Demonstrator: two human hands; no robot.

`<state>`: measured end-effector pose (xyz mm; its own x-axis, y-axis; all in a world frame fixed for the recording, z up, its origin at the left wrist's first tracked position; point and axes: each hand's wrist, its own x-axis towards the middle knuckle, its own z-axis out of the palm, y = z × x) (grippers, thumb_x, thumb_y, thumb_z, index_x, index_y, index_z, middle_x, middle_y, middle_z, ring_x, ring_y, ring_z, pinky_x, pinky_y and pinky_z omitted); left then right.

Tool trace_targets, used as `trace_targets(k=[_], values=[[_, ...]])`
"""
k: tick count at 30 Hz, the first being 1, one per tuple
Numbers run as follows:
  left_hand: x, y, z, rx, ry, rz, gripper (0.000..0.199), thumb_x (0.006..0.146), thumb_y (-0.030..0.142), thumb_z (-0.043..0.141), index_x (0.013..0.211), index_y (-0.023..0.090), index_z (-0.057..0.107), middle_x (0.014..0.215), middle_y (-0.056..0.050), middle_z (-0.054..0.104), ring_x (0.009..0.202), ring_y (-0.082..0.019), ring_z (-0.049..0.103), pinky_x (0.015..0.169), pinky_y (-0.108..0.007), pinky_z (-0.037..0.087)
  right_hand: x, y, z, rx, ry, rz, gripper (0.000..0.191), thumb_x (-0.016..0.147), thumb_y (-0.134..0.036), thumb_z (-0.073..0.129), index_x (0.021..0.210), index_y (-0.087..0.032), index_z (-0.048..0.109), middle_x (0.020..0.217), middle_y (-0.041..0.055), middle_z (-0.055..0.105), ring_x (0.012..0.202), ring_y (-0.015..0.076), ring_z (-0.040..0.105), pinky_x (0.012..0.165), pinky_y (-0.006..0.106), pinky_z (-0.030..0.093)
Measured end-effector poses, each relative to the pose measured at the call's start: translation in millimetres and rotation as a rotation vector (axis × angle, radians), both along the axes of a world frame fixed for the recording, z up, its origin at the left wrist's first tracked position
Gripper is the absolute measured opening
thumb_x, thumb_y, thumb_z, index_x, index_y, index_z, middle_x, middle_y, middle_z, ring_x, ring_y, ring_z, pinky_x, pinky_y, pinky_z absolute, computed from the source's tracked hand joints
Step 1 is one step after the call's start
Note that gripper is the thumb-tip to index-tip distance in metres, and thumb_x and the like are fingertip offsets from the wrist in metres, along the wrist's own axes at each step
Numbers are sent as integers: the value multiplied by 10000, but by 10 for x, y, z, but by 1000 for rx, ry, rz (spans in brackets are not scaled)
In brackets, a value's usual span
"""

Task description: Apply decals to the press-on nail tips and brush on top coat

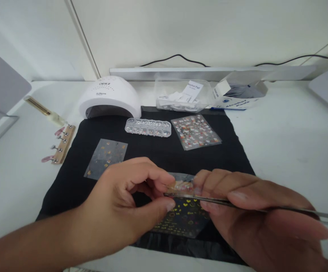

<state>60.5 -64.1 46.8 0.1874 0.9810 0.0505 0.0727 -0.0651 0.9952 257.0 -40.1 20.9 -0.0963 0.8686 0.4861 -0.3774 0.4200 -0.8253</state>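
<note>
A small clear nail sticker sheet (184, 182) is up between my hands, seen partly and at a slant. My left hand (135, 196) is closed, its thumb and fingertips pinching the sheet's left end. In my right hand (245, 200) is a pair of metal tweezers (206, 198), lying nearly level with the tips pointing left. The right fingers also touch the sheet's right end. Below the hands is a see-through sheet with yellow hearts and marks (185, 219) over a black mat (149, 153); my fingers hide part of it.
Behind lie a rhinestone case (148, 127), another sticker sheet (196, 131) and a white nail lamp (110, 96). A clear tub (180, 100) and an alcohol pad box (237, 96) stand further back. At left are a gold-patterned sheet (107, 155) and a wooden nail-tip stand (64, 145).
</note>
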Motion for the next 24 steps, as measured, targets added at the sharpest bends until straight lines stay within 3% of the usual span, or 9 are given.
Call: trace_targets(k=[21,24], values=[[17,7,9,5,-19,25,141,748,39,750,841,145,756,770,8,699,670,-81,673,631,-147,575,46,3,10,-34,-63,49,280,935,-494,705,916,-271,874,621,40,738,534,191,668,550,365,593],[12,6,10,4,-18,23,141,742,40,755,836,146,755,764,8,701,670,-84,675,632,-151,578,43,-18,-12,-39,-10,4,280,944,-484,697,916,-267,871,625,33,734,535,183,654,529,353,577]])
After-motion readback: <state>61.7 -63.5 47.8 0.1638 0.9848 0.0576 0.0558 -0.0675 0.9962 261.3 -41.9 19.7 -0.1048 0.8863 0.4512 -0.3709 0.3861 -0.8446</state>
